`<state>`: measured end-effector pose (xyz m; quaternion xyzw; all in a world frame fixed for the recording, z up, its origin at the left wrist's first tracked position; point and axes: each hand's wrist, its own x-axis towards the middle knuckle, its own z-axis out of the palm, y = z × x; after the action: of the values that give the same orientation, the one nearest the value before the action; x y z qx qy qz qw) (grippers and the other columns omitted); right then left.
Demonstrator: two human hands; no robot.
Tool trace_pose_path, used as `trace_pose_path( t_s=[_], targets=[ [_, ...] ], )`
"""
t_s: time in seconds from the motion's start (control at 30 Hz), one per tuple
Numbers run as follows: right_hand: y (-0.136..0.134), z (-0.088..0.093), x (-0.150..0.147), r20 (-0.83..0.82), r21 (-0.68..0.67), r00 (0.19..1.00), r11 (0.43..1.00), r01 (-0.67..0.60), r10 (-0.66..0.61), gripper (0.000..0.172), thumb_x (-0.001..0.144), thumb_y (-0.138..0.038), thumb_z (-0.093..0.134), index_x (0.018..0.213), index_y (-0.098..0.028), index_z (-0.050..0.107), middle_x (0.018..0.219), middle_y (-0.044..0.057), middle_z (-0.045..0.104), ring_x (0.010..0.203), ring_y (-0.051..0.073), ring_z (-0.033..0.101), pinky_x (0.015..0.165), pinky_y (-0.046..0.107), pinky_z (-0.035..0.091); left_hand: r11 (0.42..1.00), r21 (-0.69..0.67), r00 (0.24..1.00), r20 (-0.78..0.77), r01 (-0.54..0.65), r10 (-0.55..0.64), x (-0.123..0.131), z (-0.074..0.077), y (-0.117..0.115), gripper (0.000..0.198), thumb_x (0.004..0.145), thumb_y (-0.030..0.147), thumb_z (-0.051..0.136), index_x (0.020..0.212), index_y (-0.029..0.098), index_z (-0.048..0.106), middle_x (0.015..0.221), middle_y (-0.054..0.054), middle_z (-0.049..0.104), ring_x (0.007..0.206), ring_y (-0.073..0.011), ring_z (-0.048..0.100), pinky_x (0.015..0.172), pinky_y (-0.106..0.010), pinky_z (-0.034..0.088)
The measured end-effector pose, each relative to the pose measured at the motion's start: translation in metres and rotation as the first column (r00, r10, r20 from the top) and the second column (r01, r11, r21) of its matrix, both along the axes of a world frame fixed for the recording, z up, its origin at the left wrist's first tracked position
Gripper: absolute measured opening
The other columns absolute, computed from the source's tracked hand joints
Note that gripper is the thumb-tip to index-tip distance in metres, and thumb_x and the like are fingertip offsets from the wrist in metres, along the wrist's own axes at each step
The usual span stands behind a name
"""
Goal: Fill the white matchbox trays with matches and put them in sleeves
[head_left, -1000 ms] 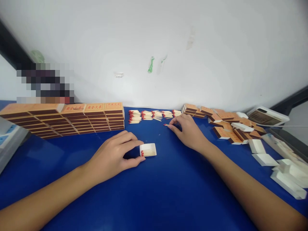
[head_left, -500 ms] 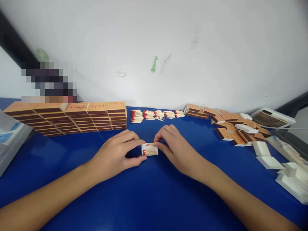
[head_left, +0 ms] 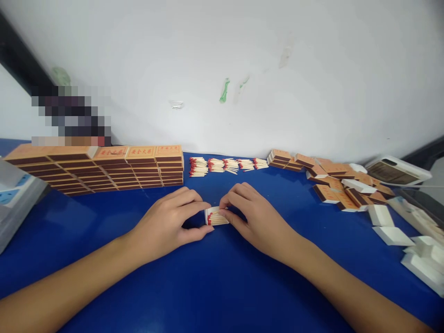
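Note:
A small white matchbox tray [head_left: 207, 212] lies on the blue table between my hands. Red-headed matches [head_left: 217, 220] lie side by side in it, heads to the left. My left hand [head_left: 166, 217] grips the tray's left end, thumb at the near side and fingers at the far side. Over the tray's right part, my right hand [head_left: 260, 222] pinches matches near their bare ends with thumb and forefinger. How many are pinched is hidden by the fingers.
Matchboxes [head_left: 138, 166] stand stacked in a wall at back left. Several loose match piles [head_left: 217, 165] line the back. At right lie scattered matchboxes [head_left: 328, 194], white trays [head_left: 391, 235] and a white device [head_left: 398, 170]. A plastic container [head_left: 21, 217] stands far left.
My right hand has shifted slightly left and down over the tray. The matches it pinches now lie lower, against those in the tray. My left hand keeps its hold.

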<state>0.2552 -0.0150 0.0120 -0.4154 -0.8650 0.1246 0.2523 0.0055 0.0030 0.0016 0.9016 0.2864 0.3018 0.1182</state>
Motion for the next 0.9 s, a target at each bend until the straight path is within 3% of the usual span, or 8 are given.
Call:
trace_pose_path(
  t_s=[0.2, 0.9],
  targets=[
    [0.0007, 0.0012, -0.0012, 0.070, 0.139, 0.997, 0.990, -0.025, 0.015, 0.009, 0.105, -0.014, 0.059, 0.104, -0.017, 0.067, 0.104, 0.010, 0.067, 0.098, 0.025, 0.056, 0.086, 0.042, 0.054, 1.000, -0.006, 1.000, 0.001, 0.008, -0.008, -0.0002, 0.0000, 0.0007, 0.027, 0.096, 0.027, 0.079, 0.121, 0.018, 0.074, 0.105, -0.005, 0.071, 0.094, -0.0193, 0.067, 0.082, -0.032, 0.055],
    [-0.0011, 0.0036, 0.0008, 0.020, 0.275, 0.999, 0.960, -0.052, 0.049, 0.006, 0.107, -0.016, 0.059, 0.103, -0.018, 0.063, 0.114, 0.013, 0.067, 0.110, 0.026, 0.059, 0.095, 0.044, 0.056, 1.000, 0.007, 1.000, -0.004, 0.003, -0.003, -0.0017, 0.0005, -0.0005, 0.028, 0.096, 0.027, 0.078, 0.122, 0.019, 0.070, 0.109, -0.006, 0.072, 0.097, -0.0213, 0.067, 0.084, -0.034, 0.056]
  ],
)
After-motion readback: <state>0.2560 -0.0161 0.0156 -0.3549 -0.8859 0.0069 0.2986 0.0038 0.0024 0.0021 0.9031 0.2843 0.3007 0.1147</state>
